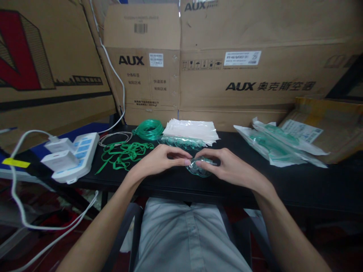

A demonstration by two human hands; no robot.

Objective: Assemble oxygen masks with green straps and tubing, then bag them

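Note:
A clear, green-tinted plastic piece (pixel 198 170) is held between both hands just above the front part of the black table. My left hand (pixel 170 156) pinches its left side between thumb and fingers. On its right side, my right hand (pixel 217 160) has thumb and fingers closed on it, and a short pale stub pokes out by the fingers. Just beyond the hands lies a row of clear green plastic pieces (pixel 184 142), in front of a stack of white packets (pixel 190 130).
Coiled green tubing (pixel 149 129), tangled green straps (pixel 121 154) and a power strip with chargers (pixel 81 156) are on the left of the black table (pixel 167 185). Packaged green items (pixel 269 145) lie right, beside a cardboard box (pixel 334 124). Large cardboard panels (pixel 235 102) stand behind.

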